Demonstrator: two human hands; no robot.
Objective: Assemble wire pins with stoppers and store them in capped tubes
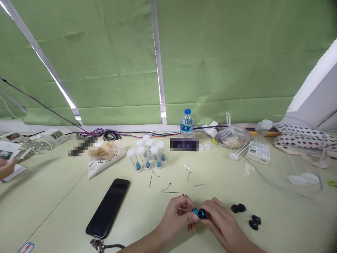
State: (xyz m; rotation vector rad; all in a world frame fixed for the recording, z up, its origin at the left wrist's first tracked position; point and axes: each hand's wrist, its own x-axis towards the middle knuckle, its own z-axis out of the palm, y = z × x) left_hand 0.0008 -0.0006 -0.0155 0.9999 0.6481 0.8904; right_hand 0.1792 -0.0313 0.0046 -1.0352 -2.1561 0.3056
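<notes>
Near the front of the table, my left hand [177,218] and my right hand [222,222] meet around a small blue and black part [200,213]. The left fingers pinch its blue end, with a thin metal piece showing between them. My right fingers are closed on its black end. Beyond the hands lie bent metal pins [170,191] and small hex keys [200,185]. Several capped clear tubes [141,156] with blue pieces inside stand farther back. Black round parts [238,208] rest to the right of my right hand.
A black phone [108,207] lies at the left, with a cloth pouch [105,160] behind it. A water bottle [186,124] stands at the back. Plastic bags [233,136] and a white box [258,152] are at the right. Another person's hand [7,168] shows at the far left.
</notes>
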